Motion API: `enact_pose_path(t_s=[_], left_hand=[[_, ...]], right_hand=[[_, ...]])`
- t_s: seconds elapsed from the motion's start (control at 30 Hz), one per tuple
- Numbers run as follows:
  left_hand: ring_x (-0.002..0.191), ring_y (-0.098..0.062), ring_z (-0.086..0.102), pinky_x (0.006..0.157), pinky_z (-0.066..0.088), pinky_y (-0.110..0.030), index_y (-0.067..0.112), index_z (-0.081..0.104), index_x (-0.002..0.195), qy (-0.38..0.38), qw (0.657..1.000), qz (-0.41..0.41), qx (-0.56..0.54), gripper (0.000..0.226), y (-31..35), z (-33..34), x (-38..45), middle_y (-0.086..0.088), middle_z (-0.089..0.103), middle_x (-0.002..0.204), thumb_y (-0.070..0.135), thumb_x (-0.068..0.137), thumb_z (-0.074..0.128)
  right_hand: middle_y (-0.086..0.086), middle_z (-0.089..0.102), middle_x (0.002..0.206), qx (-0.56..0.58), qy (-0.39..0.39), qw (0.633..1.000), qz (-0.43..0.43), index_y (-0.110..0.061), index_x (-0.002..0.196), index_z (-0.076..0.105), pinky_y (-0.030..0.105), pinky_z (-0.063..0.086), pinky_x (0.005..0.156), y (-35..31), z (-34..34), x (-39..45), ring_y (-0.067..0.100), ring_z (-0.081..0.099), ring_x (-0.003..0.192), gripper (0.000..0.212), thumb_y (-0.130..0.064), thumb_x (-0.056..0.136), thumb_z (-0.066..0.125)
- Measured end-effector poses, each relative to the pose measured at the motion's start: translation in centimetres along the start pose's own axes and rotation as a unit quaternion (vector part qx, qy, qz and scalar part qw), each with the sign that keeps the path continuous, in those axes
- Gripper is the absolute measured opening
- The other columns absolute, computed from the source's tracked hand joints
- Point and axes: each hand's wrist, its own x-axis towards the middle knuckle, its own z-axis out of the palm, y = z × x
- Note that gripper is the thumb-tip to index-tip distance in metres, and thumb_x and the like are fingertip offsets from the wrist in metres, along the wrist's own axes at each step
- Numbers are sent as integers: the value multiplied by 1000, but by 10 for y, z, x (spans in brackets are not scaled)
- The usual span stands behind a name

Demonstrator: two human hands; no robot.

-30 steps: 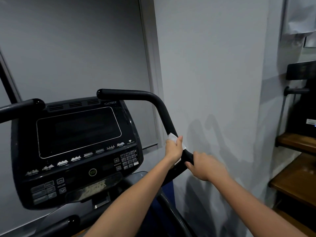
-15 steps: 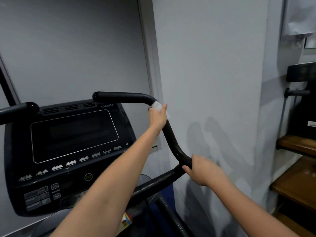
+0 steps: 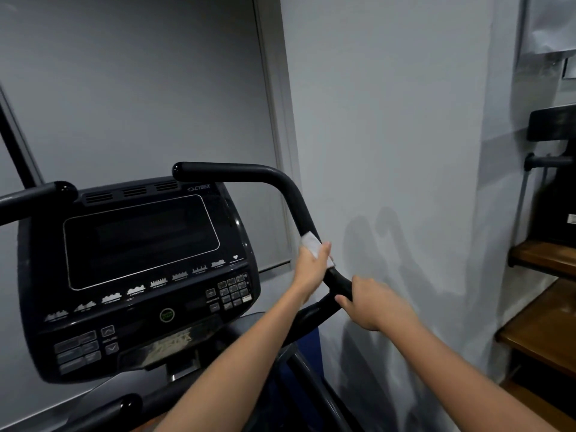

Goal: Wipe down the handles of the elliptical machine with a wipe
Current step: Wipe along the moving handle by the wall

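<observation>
Head view: left hand (image 3: 310,271) grips a white wipe (image 3: 313,246) around the right handle (image 3: 293,201); right hand (image 3: 371,304) clasps the same handle just below.

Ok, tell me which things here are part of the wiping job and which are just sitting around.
Part of the job:
- white wipe, wrapped round the bar under the left hand
- right handle, gripped lower down by the right hand
- left handle, untouched

Just around:
- console
- wooden shelves
- wall
</observation>
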Motion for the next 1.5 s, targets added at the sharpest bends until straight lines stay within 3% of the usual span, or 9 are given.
enact_pose_path(t_s=[0.17, 0.37, 0.5, 0.63, 0.73, 0.9, 1.1, 1.27, 1.5], left_hand=[[67, -16, 66, 59, 51, -27, 1, 66, 93, -55, 998, -41, 3, 44, 4, 1, -9, -8, 72, 77, 41, 99, 51], [81, -20, 57, 70, 46, -27, 6, 52, 107, 108, 993, -11, -44, 38, 63, -13, 21, -7, 55, 93, 42, 97, 57], [97, -20, 51, 80, 39, -29, -1, 34, 131, 138, 990, 24, -33, 59, 85, -25, 34, -7, 50, 111, 46, 99, 52], [95, -21, 57, 73, 40, -28, 1, 40, 127, 69, 997, 13, 29, 55, 64, -24, 19, -7, 56, 107, 49, 100, 48], [88, -19, 58, 75, 43, -30, 3, 50, 113, -7, 996, 17, 89, 47, 45, -27, 7, -8, 61, 98, 48, 102, 43], [127, -17, 45, 102, 35, -27, 4, 36, 146, -125, 982, -3, 142, 57, 36, -31, -23, -6, 47, 138, 44, 106, 34], [138, -28, 41, 114, 29, -37, 12, 35, 150, -216, 934, -36, 282, 69, 13, -46, -35, -9, 41, 152, 60, 102, 22], [98, -31, 56, 89, 45, -43, 17, 54, 93, -267, 875, -5, 404, 63, -5, -45, -47, -11, 58, 109, 74, 79, 30], [113, -30, 53, 96, 41, -42, 7, 46, 128, -186, 788, 76, 582, 79, -21, -26, -76, -11, 53, 124, 71, 83, 56]], right_hand=[[-5, 48, 77, -6, 4, 1000, 2, -19, 98, 44, 34, 44, 63, -1, -3, -2, 18, 53, 71, 34, -53, 98, 45], [-3, 50, 80, -5, -3, 1000, -1, -17, 99, 43, 34, 44, 61, -1, -4, -3, 18, 53, 71, 35, -52, 99, 45], [-4, 47, 77, -1, -4, 1000, 1, -17, 98, 42, 31, 38, 53, -1, -6, -2, 14, 48, 64, 34, -51, 99, 46], [3, 57, 94, 12, -29, 1000, -2, -15, 104, 46, 34, 48, 66, 0, -8, -2, 22, 59, 79, 35, -48, 95, 52], [3, 59, 91, 27, -59, 998, -6, -14, 97, 46, 30, 43, 58, 1, -13, -4, 19, 59, 75, 29, -35, 84, 61], [6, 59, 83, 157, -90, 983, 20, -12, 91, 49, 31, 38, 57, -2, -24, -9, 21, 56, 69, 21, -32, 91, 44], [12, 56, 87, 202, -79, 975, 42, -9, 87, 52, 27, 42, 49, 2, -26, -14, 26, 61, 52, 29, -26, 95, 30], [13, 57, 88, 202, -68, 976, 52, -9, 90, 52, 26, 43, 51, 0, -25, -15, 29, 62, 55, 30, -30, 94, 31], [12, 59, 85, 169, -50, 984, 31, -8, 93, 53, 27, 45, 50, -2, -22, -17, 28, 60, 56, 30, -31, 95, 35]])
